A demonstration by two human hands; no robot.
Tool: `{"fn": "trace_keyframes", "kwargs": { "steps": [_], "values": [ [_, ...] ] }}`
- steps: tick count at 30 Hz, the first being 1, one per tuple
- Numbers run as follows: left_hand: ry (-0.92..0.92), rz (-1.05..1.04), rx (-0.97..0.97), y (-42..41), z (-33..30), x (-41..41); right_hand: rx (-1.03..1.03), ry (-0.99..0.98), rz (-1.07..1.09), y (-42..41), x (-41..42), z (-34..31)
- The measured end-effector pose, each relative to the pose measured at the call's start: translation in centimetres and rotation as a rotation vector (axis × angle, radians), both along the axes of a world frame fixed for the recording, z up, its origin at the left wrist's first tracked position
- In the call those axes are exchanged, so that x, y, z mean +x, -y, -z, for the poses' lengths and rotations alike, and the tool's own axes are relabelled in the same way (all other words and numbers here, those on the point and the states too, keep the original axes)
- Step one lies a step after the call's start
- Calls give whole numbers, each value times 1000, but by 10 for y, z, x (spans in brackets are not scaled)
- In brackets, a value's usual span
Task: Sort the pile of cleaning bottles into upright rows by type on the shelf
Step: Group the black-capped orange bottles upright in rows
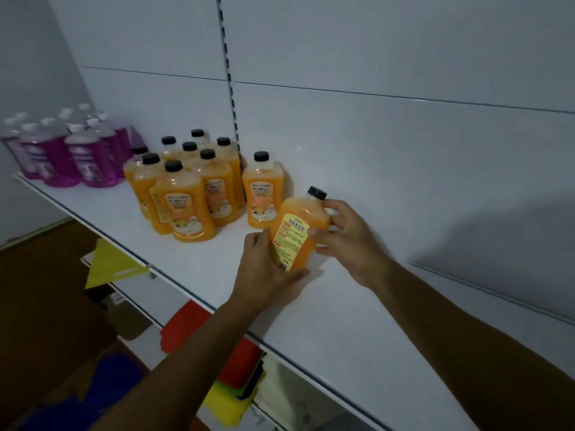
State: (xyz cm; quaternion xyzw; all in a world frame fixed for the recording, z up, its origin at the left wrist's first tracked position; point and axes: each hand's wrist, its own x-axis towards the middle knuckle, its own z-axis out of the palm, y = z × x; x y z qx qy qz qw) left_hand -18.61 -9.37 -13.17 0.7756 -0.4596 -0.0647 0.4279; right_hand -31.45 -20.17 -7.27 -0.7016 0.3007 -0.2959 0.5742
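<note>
Two hands grip one flat-sided orange bottle (300, 227): our left hand (264, 272) wraps its base, our right hand (348, 241) pinches its shoulder. It tilts above the smooth white shelf (311, 321).

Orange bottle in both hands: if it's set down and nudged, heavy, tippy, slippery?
The orange bottle looks nearly full of liquid, so probably heavy for its size. It is tall and flat-sided with a narrow black cap, so it may tip if pushed high up. Left hand and right hand both grip it, perhaps because the smooth plastic is slippery.
</note>
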Motion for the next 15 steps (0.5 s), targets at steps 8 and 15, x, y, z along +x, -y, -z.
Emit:
{"fn": "trace_keyframes", "kwargs": {
  "steps": [8,15],
  "values": [
    [-134,43,-245,-3,3,84,-158,51,-173,-1,95,-7],
    [-240,119,-366,3,15,98,-296,15,33,-5,128,14]
  ]
}}
